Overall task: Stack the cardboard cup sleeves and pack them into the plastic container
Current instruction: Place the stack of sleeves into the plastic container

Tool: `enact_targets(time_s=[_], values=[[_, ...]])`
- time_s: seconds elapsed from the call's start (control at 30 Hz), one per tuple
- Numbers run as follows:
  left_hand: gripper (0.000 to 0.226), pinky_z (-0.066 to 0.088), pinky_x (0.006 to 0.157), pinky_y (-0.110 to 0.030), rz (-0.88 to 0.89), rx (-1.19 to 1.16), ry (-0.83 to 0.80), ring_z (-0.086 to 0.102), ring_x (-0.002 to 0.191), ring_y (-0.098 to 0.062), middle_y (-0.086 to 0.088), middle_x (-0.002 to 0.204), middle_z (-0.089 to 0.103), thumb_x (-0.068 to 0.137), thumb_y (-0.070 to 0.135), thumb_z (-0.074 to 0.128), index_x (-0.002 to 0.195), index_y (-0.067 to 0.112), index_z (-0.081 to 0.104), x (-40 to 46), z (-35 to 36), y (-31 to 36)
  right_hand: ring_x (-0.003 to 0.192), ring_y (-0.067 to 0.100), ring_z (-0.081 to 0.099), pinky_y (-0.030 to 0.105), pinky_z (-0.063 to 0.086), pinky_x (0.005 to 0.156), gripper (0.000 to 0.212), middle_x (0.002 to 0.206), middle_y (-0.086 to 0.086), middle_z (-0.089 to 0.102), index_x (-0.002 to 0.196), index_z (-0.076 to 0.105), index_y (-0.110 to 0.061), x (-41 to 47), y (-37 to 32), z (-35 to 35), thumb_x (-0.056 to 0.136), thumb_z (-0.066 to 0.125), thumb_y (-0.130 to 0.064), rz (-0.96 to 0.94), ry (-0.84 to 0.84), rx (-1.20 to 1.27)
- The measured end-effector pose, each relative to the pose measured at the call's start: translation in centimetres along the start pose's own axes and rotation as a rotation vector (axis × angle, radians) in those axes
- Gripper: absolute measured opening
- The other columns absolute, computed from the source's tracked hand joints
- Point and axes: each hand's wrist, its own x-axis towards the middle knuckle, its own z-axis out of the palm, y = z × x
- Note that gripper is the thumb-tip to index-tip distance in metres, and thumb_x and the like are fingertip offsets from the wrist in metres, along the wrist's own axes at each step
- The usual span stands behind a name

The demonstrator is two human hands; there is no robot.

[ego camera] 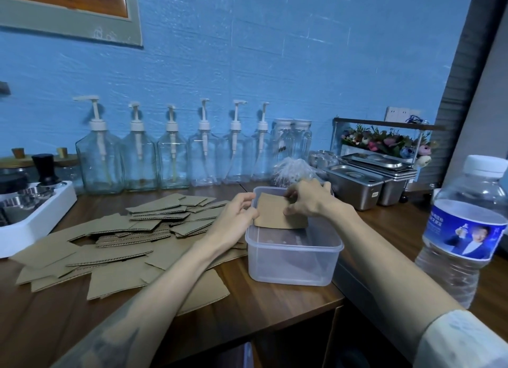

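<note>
A clear plastic container (294,260) stands on the wooden table, right of centre. A flat brown cardboard sleeve (272,212) is tilted inside its far left part, lower edge down in the box. My right hand (308,200) pinches the sleeve's right side from above. My left hand (239,211) rests against the container's left rim and the sleeve's left edge, fingers curled around that edge. A loose pile of many more sleeves (132,235) lies spread on the table to the left.
A row of empty pump bottles (170,153) lines the blue wall. Steel pans (362,180) and a flower rack sit at the back right. A water bottle (467,230) stands close at the right. A white tray (35,216) holds metal tools at the left.
</note>
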Motion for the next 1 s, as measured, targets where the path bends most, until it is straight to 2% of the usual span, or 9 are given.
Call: enact_targets(time_s=[0.17, 0.3, 0.43, 0.6, 0.77, 0.83, 0.93, 1.0], values=[[0.061, 0.037, 0.082, -0.010, 0.015, 0.012, 0.013, 0.047, 0.106, 0.018, 0.007, 0.130, 0.057, 0.079, 0.036, 0.055, 0.139, 0.022, 0.049, -0.19, -0.07, 0.16, 0.120, 0.027, 0.045, 0.041, 0.023, 0.086, 0.044, 0.122, 0.001, 0.056, 0.115, 0.064, -0.034, -0.06, 0.08, 0.11, 0.074, 0.076, -0.045, -0.012, 0.024, -0.018], [0.056, 0.039, 0.085, -0.013, 0.021, 0.006, 0.010, 0.050, 0.110, 0.012, 0.005, 0.132, 0.057, 0.085, 0.029, 0.057, 0.140, 0.020, 0.049, -0.23, -0.04, 0.07, 0.119, 0.028, 0.046, 0.044, 0.026, 0.094, 0.043, 0.120, 0.003, 0.049, 0.116, 0.064, -0.032, -0.28, -0.07, -0.01, 0.076, 0.073, -0.046, -0.006, 0.013, -0.073], [0.065, 0.043, 0.101, -0.027, 0.004, -0.006, 0.007, 0.054, 0.121, -0.006, 0.003, 0.134, 0.058, 0.077, 0.034, 0.055, 0.140, 0.020, 0.048, -0.41, -0.06, 0.16, 0.117, 0.029, 0.050, 0.047, 0.028, 0.098, 0.045, 0.122, 0.004, 0.049, 0.117, 0.062, -0.029, -0.36, -0.28, -0.17, 0.078, 0.071, -0.048, -0.003, 0.008, -0.112], [0.055, 0.041, 0.100, -0.026, 0.015, 0.001, 0.006, 0.052, 0.123, -0.007, 0.002, 0.136, 0.057, 0.087, 0.028, 0.056, 0.140, 0.021, 0.048, -0.42, -0.11, -0.06, 0.118, 0.030, 0.051, 0.047, 0.029, 0.100, 0.047, 0.123, 0.005, 0.050, 0.118, 0.062, -0.027, -0.43, -0.44, -0.26, 0.078, 0.070, -0.048, -0.003, 0.012, -0.129], [0.067, 0.041, 0.106, -0.030, 0.001, 0.000, 0.009, 0.053, 0.123, -0.007, 0.003, 0.135, 0.057, 0.075, 0.037, 0.054, 0.140, 0.021, 0.048, -0.60, -0.05, 0.18, 0.119, 0.031, 0.051, 0.047, 0.030, 0.100, 0.046, 0.125, 0.006, 0.050, 0.117, 0.063, -0.027, -0.49, -0.52, -0.30, 0.078, 0.067, -0.050, -0.026, 0.020, -0.185], [0.067, 0.043, 0.103, -0.028, 0.004, 0.002, 0.004, 0.054, 0.120, -0.004, 0.004, 0.134, 0.058, 0.075, 0.037, 0.054, 0.140, 0.022, 0.049, -0.66, -0.13, 0.20, 0.119, 0.031, 0.050, 0.047, 0.030, 0.100, 0.045, 0.125, 0.007, 0.051, 0.117, 0.063, -0.026, -0.53, -0.55, -0.29, 0.078, 0.066, -0.049, -0.030, 0.023, -0.194], [0.061, 0.041, 0.089, -0.017, 0.026, 0.029, 0.004, 0.051, 0.109, 0.015, 0.011, 0.130, 0.058, 0.078, 0.043, 0.055, 0.136, 0.026, 0.051, -0.62, -0.31, 0.13, 0.119, 0.032, 0.051, 0.047, 0.031, 0.100, 0.045, 0.124, 0.007, 0.051, 0.117, 0.062, -0.025, -0.71, -0.56, -0.39, 0.078, 0.067, -0.047, -0.019, 0.015, -0.170], [0.049, 0.040, 0.088, -0.018, 0.041, 0.049, 0.032, 0.050, 0.104, 0.019, 0.015, 0.126, 0.058, 0.086, 0.048, 0.056, 0.131, 0.029, 0.054, -0.45, -0.53, -0.09, 0.119, 0.032, 0.051, 0.047, 0.031, 0.100, 0.044, 0.124, 0.008, 0.051, 0.117, 0.063, -0.025, -0.87, -0.59, -0.52, 0.078, 0.067, -0.046, -0.014, 0.022, -0.156]])
